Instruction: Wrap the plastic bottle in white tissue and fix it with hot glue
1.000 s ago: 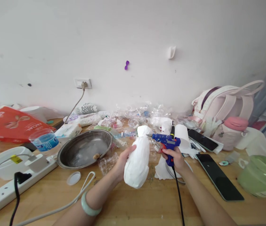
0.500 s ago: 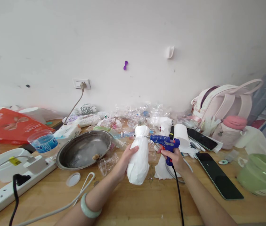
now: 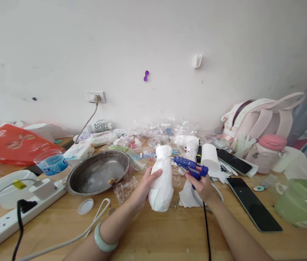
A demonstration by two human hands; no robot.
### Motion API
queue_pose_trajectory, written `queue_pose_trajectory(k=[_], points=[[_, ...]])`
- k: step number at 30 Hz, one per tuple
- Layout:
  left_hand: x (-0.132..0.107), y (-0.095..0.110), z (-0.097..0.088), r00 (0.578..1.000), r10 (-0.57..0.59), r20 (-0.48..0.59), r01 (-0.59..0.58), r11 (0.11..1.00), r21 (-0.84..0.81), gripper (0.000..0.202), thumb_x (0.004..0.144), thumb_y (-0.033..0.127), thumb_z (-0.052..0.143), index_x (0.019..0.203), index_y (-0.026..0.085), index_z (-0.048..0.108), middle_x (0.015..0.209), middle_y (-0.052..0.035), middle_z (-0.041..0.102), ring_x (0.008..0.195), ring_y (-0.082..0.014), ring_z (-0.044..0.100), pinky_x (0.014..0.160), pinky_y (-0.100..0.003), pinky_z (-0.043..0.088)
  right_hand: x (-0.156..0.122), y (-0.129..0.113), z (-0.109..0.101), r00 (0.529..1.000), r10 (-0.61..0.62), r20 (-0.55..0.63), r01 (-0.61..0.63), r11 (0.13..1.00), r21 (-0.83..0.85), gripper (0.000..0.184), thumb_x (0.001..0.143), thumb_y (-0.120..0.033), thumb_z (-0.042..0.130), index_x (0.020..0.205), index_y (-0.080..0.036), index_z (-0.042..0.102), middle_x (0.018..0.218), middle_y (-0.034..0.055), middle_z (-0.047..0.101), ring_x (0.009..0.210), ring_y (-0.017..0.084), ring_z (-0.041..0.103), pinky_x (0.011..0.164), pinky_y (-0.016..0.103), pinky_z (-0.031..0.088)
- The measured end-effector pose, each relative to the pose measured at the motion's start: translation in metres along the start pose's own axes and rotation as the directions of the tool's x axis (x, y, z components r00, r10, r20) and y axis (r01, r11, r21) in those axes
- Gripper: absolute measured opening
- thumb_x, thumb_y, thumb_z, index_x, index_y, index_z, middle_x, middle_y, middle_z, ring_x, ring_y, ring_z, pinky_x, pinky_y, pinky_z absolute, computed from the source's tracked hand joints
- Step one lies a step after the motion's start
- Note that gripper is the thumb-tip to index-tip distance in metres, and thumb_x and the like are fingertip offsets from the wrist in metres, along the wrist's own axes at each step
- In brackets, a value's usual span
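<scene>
My left hand is wrapped round the side of a white paper-covered, bottle-shaped form, held upright with its narrow neck at the top. In my right hand is a blue glue gun, gripped by its handle. Its metal nozzle points left, close to the neck of the white form; whether it touches cannot be made out. The gun's black cord runs down toward me. White paper lies on the table below the gun. The far side of the form and the fingers behind it are hidden.
A metal basin and a white power strip stand to the left. Clear plastic scraps lie along the wall. At right are a phone, a paper roll, a pink jar, a backpack and a green container.
The glue gun tilts slightly more, its rear end lower than before. The white form stays in the left hand, nearly unmoved. The whole view has shifted a little.
</scene>
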State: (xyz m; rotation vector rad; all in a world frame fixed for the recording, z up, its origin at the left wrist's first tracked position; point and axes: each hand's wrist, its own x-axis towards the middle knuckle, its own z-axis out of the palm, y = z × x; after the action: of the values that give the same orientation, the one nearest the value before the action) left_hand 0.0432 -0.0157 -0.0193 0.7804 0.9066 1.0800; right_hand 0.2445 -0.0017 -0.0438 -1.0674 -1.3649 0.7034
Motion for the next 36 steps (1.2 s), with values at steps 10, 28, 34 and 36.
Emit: queue_pose_trajectory(k=[10, 28, 34, 36], points=[[0.001, -0.001, -0.002, 1.000, -0.010, -0.001, 0.010, 1.000, 0.011, 0.044, 0.067, 0.041, 0.071, 0.101, 0.018, 0.053, 0.084, -0.0017, 0.062, 0.076, -0.0155, 0.057, 0.070, -0.026, 0.044, 0.001, -0.005, -0.002, 1.000, 0.008, -0.015, -0.007, 0.998, 0.056, 0.005, 0.062, -0.025, 0.069, 0.064, -0.023, 0.065, 0.063, 0.0015, 0.066, 0.064, 0.023, 0.060, 0.068, 0.038, 0.049], [-0.003, 0.002, 0.001, 0.998, -0.056, 0.015, 0.057, 0.995, -0.077, 0.039, 0.075, 0.036, 0.063, 0.109, 0.021, 0.052, 0.083, -0.0025, 0.064, 0.069, -0.0154, 0.059, 0.063, -0.027, 0.048, 0.002, 0.007, -0.004, 0.987, 0.146, -0.072, -0.136, 0.981, 0.136, 0.013, 0.061, -0.031, 0.072, 0.064, -0.020, 0.066, 0.060, 0.0013, 0.064, 0.056, 0.018, 0.054, 0.059, 0.033, 0.045], [-0.003, 0.000, -0.001, 0.998, -0.049, 0.044, 0.052, 0.997, -0.051, 0.042, 0.075, 0.037, 0.063, 0.112, 0.022, 0.052, 0.083, -0.0011, 0.061, 0.069, -0.0136, 0.056, 0.065, -0.025, 0.046, 0.000, 0.010, -0.002, 0.987, 0.155, -0.047, -0.145, 0.976, 0.161, 0.012, 0.061, -0.031, 0.072, 0.063, -0.021, 0.067, 0.055, -0.0005, 0.059, 0.054, 0.017, 0.052, 0.056, 0.032, 0.043], [-0.002, -0.001, -0.002, 0.998, -0.045, 0.044, 0.046, 0.998, -0.038, 0.042, 0.074, 0.038, 0.063, 0.112, 0.021, 0.053, 0.084, -0.0017, 0.061, 0.071, -0.0140, 0.056, 0.065, -0.024, 0.045, 0.000, 0.012, -0.002, 0.986, 0.162, -0.036, -0.154, 0.973, 0.175, 0.011, 0.061, -0.031, 0.072, 0.064, -0.021, 0.067, 0.058, 0.0001, 0.061, 0.053, 0.016, 0.051, 0.054, 0.031, 0.041]])
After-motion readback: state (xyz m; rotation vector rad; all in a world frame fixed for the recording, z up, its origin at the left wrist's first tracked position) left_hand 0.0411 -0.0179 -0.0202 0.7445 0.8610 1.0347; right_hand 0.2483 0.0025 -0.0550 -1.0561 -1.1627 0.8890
